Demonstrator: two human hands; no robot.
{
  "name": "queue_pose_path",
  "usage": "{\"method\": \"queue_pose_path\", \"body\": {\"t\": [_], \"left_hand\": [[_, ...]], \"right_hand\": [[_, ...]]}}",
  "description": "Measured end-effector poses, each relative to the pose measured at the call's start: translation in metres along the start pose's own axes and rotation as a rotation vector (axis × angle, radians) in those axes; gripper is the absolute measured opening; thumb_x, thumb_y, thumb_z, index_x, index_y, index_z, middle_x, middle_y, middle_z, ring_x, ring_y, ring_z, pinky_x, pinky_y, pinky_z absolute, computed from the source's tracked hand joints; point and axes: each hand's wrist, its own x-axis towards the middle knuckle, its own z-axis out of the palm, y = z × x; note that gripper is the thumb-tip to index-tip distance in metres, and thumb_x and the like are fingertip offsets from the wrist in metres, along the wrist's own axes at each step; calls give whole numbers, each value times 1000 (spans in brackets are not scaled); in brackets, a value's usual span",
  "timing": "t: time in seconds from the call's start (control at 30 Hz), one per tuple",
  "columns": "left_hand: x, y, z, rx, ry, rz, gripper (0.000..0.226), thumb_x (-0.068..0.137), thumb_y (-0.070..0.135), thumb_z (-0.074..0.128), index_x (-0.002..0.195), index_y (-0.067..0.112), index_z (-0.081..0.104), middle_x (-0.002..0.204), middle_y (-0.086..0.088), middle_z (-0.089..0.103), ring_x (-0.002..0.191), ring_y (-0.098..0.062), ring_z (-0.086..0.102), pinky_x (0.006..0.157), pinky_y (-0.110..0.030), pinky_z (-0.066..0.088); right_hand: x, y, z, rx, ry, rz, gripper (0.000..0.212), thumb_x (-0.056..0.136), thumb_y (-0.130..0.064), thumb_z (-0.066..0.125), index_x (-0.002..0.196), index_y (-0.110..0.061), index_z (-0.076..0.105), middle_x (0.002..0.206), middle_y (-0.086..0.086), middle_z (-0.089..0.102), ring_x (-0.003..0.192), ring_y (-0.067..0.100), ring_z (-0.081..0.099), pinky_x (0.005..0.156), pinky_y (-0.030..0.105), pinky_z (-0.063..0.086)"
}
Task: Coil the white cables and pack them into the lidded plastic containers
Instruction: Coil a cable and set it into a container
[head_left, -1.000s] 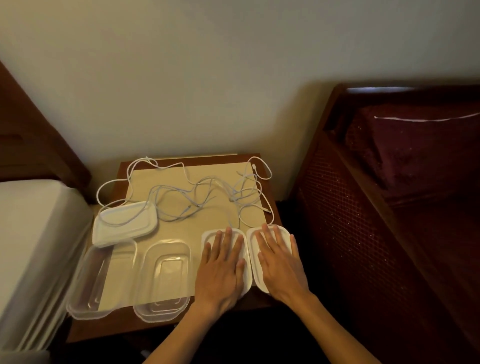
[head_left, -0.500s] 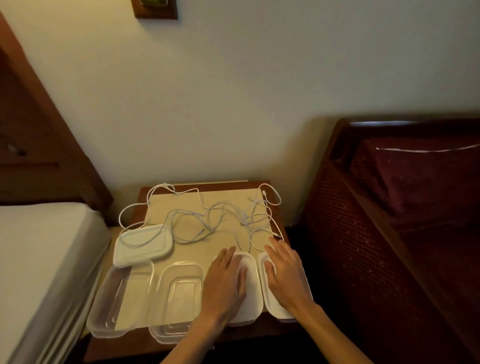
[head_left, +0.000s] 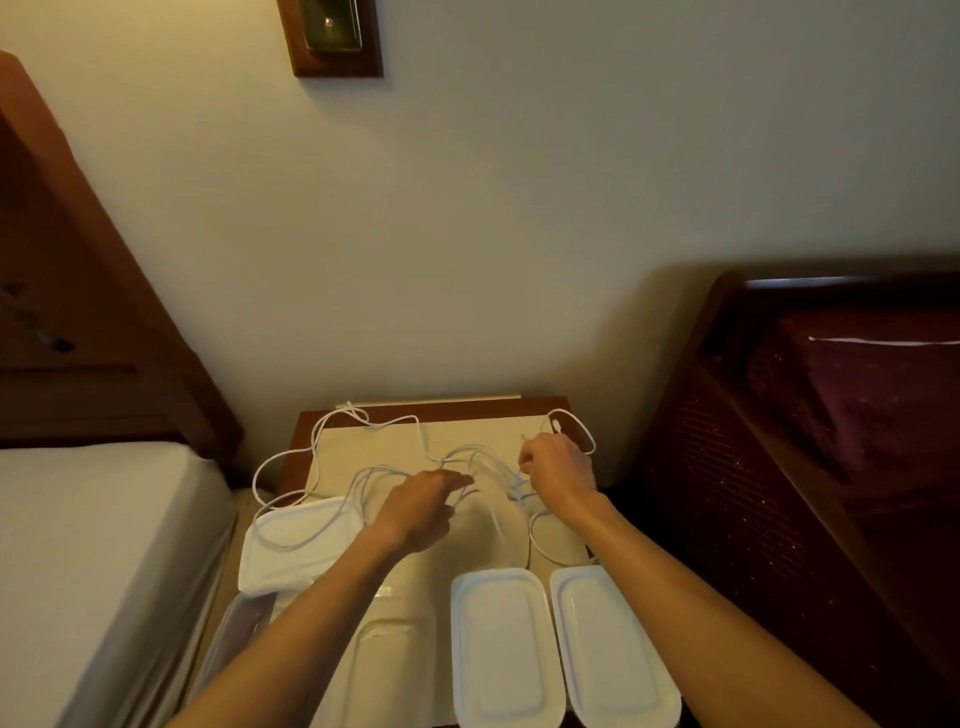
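Left hand reaches into the tangled white cables at the centre of the nightstand, fingers extended among the strands. Right hand pinches a cable near the back right corner. One white lid lies at the left edge; two lids lie side by side at the front right.

A white-sheeted bed lies left of the bench; a cream mat covers the bench top; a dark maroon bed stands right; a wood-framed wall plate hangs above.
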Motion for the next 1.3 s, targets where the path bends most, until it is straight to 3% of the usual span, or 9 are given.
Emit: {"method": "queue_pose_path", "body": {"t": [0.1, 0.27, 0.4, 0.53, 0.7, 0.83, 0.93, 1.1, 1.3], "left_hand": [[6, 5, 13, -216, 17, 105, 41, 89, 10, 64, 127, 24, 61, 131, 2, 62, 115, -18, 60, 95, -33, 50], [8, 11, 3, -485, 228, 130, 24, 88, -8, 55, 96, 8, 73, 84, -4, 71, 60, -8, 64, 53, -30, 56], [7, 15, -57, -557, 362, 150, 9, 90, 10, 66, 90, 12, 74, 73, 5, 69, 52, -2, 58, 48, -15, 45], [9, 16, -126, -486, 371, 190, 21, 91, 30, 64, 75, 18, 71, 59, 2, 65, 48, -3, 52, 50, -23, 42], [6, 25, -195, -543, 393, 173, 13, 91, 21, 65, 80, 18, 71, 63, -1, 66, 41, -4, 50, 44, -21, 42], [-19, 26, -229, -19, 71, 145, 45, 86, -2, 62, 125, 22, 60, 122, -4, 63, 88, 2, 63, 81, -30, 52], [-39, 34, -238, 251, -69, 20, 81, 90, 0, 56, 154, 25, 14, 159, -3, 23, 142, -22, 31, 113, -34, 29], [-37, 72, -255, -342, 541, 220, 59, 95, 4, 54, 148, 20, 33, 142, 5, 46, 93, -16, 61, 81, -26, 49], [-39, 101, -259, -894, 447, 237, 14, 98, 5, 50, 105, 3, 63, 86, -5, 65, 51, -13, 54, 41, -25, 43]], "right_hand": [[9, 1, -4, 101, -9, 2, 16, 94, -14, 59, 87, -15, 73, 89, 2, 71, 82, 16, 66, 73, 38, 59], [11, -1, -34, 156, 105, 25, 16, 97, -21, 52, 90, -20, 66, 94, -5, 66, 86, 16, 61, 72, 37, 52], [21, -9, -80, 128, 193, -35, 18, 98, -34, 52, 95, -21, 65, 91, 0, 69, 84, 21, 62, 73, 38, 52], [29, -30, -131, 232, 204, -78, 24, 98, -41, 52, 83, -24, 60, 74, -7, 61, 79, 18, 60, 84, 37, 44], [23, -67, -200, 770, 81, -77, 32, 103, -36, 43, 83, -14, 55, 61, 1, 46, 49, 11, 45, 53, 27, 44], [17, -88, -245, 1064, 39, -55, 32, 103, -38, 42, 87, -14, 57, 56, -5, 35, 45, 7, 30, 43, 21, 28], [11, -101, -265, 1055, -20, -103, 32, 103, -34, 43, 91, -10, 60, 55, -6, 34, 47, 8, 29, 44, 21, 25], [-7, -128, -278, 860, -53, -208, 35, 104, -32, 42, 91, -9, 65, 56, -5, 40, 48, 8, 33, 45, 21, 29], [-24, -135, -295, 805, -30, -257, 35, 104, -34, 41, 86, -11, 60, 55, -5, 40, 47, 8, 33, 44, 20, 29]]}}
